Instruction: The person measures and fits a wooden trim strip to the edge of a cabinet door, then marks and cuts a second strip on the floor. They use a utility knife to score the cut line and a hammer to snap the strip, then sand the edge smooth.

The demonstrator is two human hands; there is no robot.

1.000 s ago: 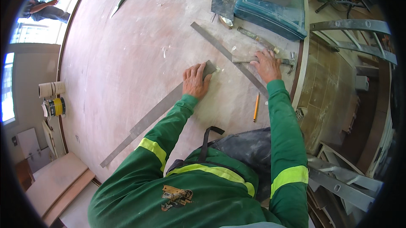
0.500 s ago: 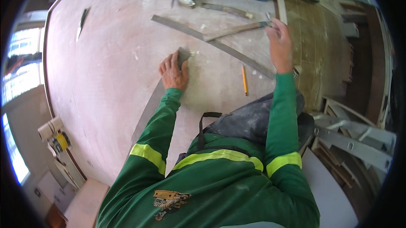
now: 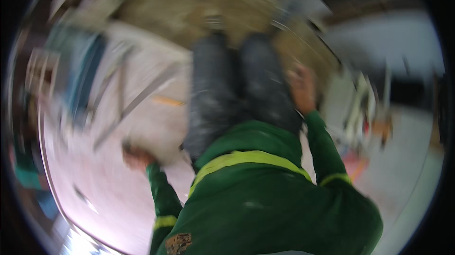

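Motion blur smears this moment. My left hand is over the pinkish board, closed around the end of a dark grey strip; the rest of that strip is hidden by the hand and sleeve. Out to the right of my thigh, my right hand hangs in the air, its fingers too smeared to read. Farther along the board lie a long grey strip, a hammer with a wooden handle touching that strip, and a yellow-orange pencil close to my leg.
A teal case stands at the board's left side, with a slim tool beside it. A knife lies at the lower left. Brown flooring stretches beyond the board. Cluttered items stand to my right.
My view and body have swung to the right, so the board now sits at the left. My right hand has left the hammer's head and moved beside my thigh. The left hand stays at the strip's end.
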